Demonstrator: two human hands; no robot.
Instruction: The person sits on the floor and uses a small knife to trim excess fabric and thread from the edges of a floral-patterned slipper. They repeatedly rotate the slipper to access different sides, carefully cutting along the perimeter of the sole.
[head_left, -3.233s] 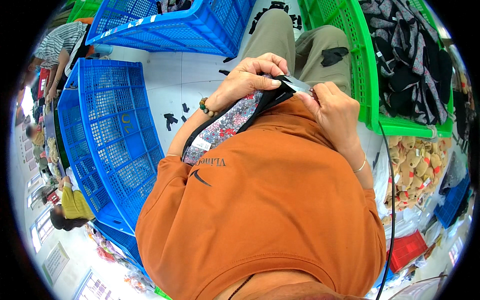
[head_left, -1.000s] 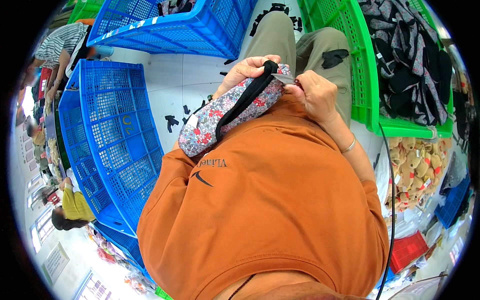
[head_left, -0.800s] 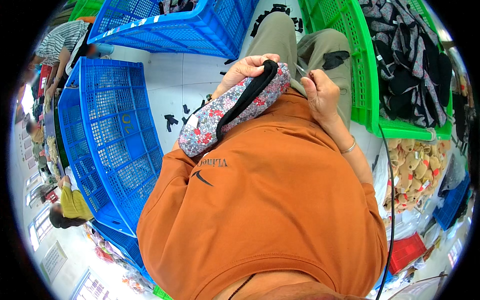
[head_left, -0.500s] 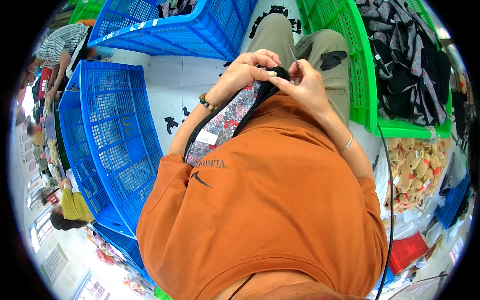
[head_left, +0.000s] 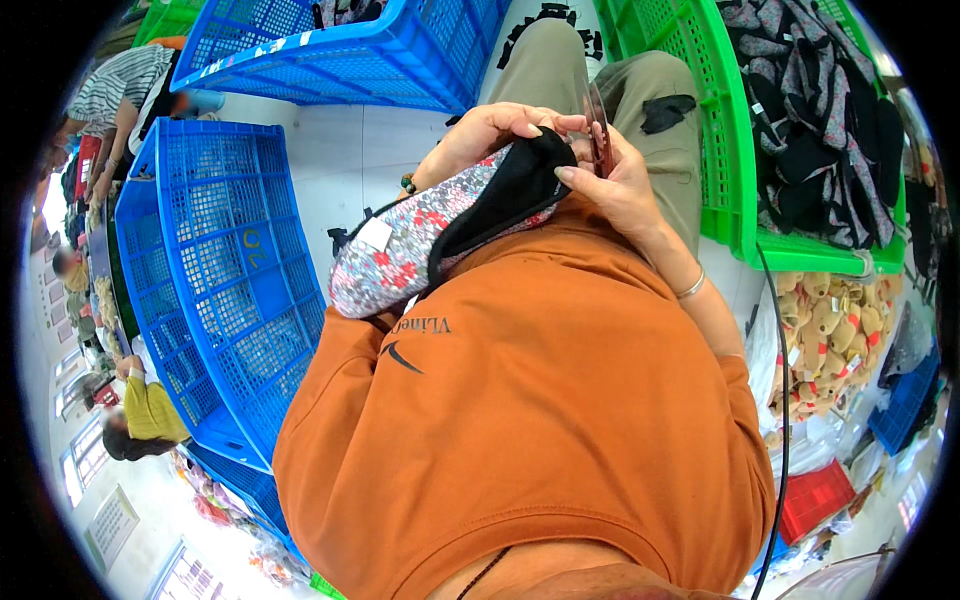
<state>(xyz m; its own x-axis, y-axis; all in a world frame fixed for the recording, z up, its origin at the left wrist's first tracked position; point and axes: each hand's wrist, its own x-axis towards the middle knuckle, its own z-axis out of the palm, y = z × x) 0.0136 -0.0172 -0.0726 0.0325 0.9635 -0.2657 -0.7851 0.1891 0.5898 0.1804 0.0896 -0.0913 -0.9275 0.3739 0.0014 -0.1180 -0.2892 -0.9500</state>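
A long floral fabric piece with a black lining and a small white label lies across my lap, its black end raised between my hands. My left hand is closed on the far edge of that black end, thumb on top. Between the fingers of my right hand is a slim dark-red tool, seemingly thread snips, pointing away from me. The right thumb rests against the black fabric. Most of the tool's grip is hidden by the fingers.
A green crate full of similar floral and black pieces stands at my right. Blue crates stand at left and ahead. Black scraps lie on my trouser leg and the floor. A black cable hangs at right; co-workers are at far left.
The floral piece has been turned so more of its black lining and floral side show. My left hand has shifted along the black end. The dark-red tool now stands out from my right hand.
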